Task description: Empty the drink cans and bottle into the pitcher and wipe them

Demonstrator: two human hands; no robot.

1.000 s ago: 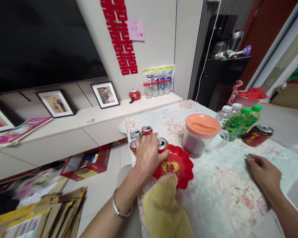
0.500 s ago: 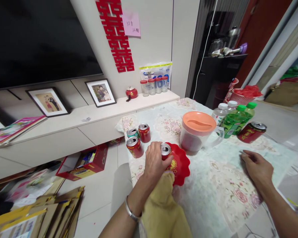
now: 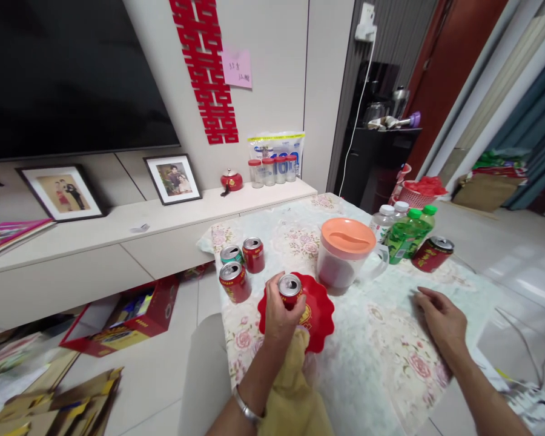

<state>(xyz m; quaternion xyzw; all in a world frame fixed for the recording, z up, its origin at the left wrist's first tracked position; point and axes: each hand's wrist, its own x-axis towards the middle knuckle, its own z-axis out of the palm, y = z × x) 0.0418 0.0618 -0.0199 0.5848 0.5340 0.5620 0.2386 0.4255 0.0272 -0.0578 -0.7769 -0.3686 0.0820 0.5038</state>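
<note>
My left hand (image 3: 279, 312) is wrapped around an opened red drink can (image 3: 289, 289), holding it upright over a red scalloped plate (image 3: 320, 315). Whether the can's base touches the plate is hidden. A yellow cloth (image 3: 295, 387) lies under my left forearm, against the plate's near edge. My right hand (image 3: 442, 321) rests on the flowered tablecloth, fingers loosely bent and nothing in them. Left of the plate stand two more opened red cans (image 3: 235, 282) (image 3: 253, 254) and a green-rimmed can (image 3: 231, 253).
Behind the plate is a clear pitcher (image 3: 338, 266) with an orange lid (image 3: 349, 235). Several green- and white-capped bottles (image 3: 406, 237) and a dark red can (image 3: 432, 254) stand at the right. A white cabinet (image 3: 186, 212) carries framed photos and red-lidded jars. Flattened cardboard (image 3: 72, 406) lies on the floor.
The camera has turned slightly, so the scene sits further left and lower. My left hand still grips the can, and the plate's left rim now shows. My right hand stays on the tablecloth.
</note>
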